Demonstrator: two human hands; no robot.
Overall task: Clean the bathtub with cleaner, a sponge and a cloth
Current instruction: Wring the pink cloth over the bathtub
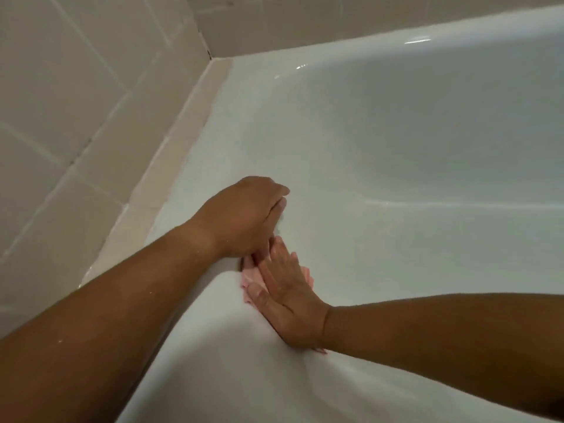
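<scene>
Wiping step: soft pink cloth (251, 278) pressed inside the glossy white bathtub (396, 132).
The right hand (287, 297) presses it flat just under the near rim (229, 355), fingers straight and close together; the left hand (244, 218) curls at its upper edge, grip hidden. The next move likely calls for steady pressure, sweeping toward the beige tiled wall (76, 102).

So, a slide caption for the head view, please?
Right hand presses a pink cloth against the white bathtub; left hand alongside.
</scene>
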